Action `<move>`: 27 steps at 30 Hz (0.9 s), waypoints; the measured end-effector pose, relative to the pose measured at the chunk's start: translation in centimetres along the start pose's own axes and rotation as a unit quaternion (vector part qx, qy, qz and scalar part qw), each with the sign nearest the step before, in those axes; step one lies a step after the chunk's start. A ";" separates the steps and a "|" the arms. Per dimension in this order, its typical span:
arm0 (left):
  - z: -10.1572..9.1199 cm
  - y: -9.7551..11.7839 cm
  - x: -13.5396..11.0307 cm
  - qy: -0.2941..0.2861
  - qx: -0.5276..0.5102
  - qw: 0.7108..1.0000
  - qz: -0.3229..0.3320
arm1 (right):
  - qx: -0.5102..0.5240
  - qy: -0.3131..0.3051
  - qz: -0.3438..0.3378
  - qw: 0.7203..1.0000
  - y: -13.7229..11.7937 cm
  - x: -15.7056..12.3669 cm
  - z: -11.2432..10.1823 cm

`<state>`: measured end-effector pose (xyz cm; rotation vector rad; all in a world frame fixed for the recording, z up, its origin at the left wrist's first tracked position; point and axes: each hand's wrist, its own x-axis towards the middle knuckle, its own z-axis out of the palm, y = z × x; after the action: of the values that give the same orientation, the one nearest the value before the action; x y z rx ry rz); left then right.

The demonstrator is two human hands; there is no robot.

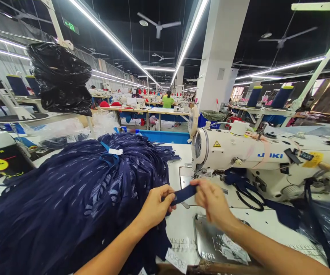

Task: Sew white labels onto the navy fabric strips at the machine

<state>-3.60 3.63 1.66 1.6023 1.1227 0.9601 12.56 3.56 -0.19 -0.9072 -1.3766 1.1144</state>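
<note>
A short navy fabric strip (185, 194) is stretched between my two hands, just in front of the sewing machine (225, 151). My left hand (157, 204) pinches its left end between thumb and fingers. At the other end, my right hand (212, 198) grips the strip and is slightly blurred. Both hands are over the white table, near the machine's needle area. To the left of my left hand lies a large heap of navy fabric pieces (67, 191), tied at the top with a blue band (109, 154).
Black-handled scissors (251, 196) lie by the machine's base. A metal tray (207, 236) with paper labels is set near the table's front edge. A black plastic bag (60, 78) hangs at upper left. Thread cones (281, 96) stand behind right. A person in green (168, 100) sits far back.
</note>
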 end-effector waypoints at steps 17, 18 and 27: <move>0.9 0.1 0.1 0.061 0.219 0.960 0.160 | 0.080 -0.118 0.132 0.981 -3.4 -3.2 -0.8; 0.7 -0.1 0.4 0.102 0.280 0.930 0.214 | 0.121 -0.110 0.168 0.972 -3.5 -4.4 -0.5; 0.6 -0.5 3.1 0.130 0.330 0.909 0.218 | -0.410 -0.055 0.016 0.910 -2.2 -6.7 -10.2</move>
<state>-2.29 6.49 1.31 2.4027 1.3974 1.1795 23.63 -2.06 -0.25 -1.4727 -1.9770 0.5832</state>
